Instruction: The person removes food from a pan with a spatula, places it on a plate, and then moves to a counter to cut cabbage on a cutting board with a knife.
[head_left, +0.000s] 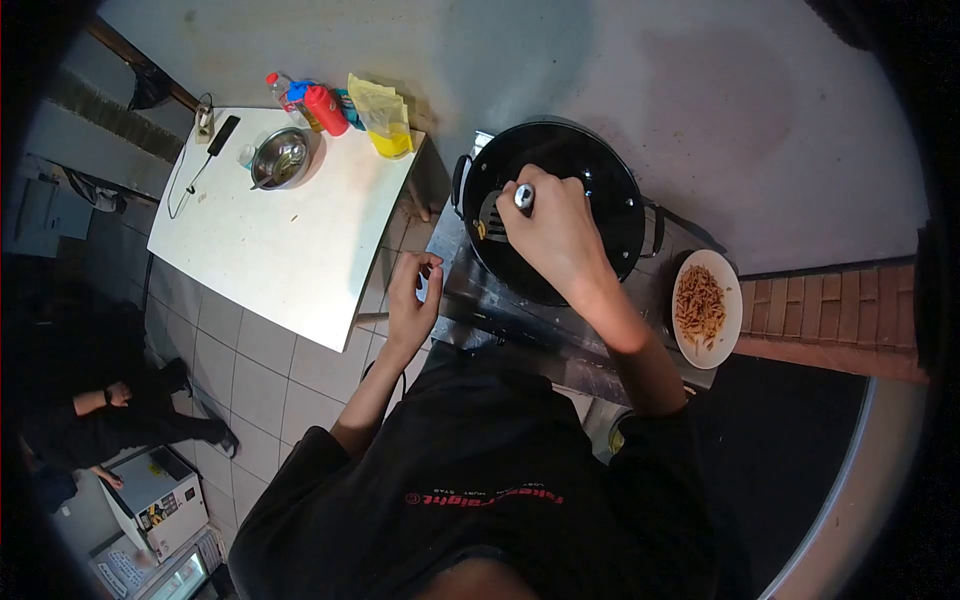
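Observation:
My right hand (560,235) is closed around the handle of a slotted spatula (492,220), over a large black two-handled pan (540,140). The spatula's slotted head is inside the pan, with a small yellowish piece of food (481,229) at its edge. The pan stands on a metal stove (455,290). To the left of the pan, in the air, my left hand (412,305) has loosely bent fingers, the thumb apart from them, and nothing visible in it. On the right, a white oval plate (733,310) carries browned strips of food (700,305).
A white table (290,250) at the left bears a metal bowl (280,158), a red squeeze bottle (325,110), other bottles, a yellow bag (385,118) and a black-handled whisk (222,135). Another person (110,400) in dark clothes is at the far left, near a white box (160,500).

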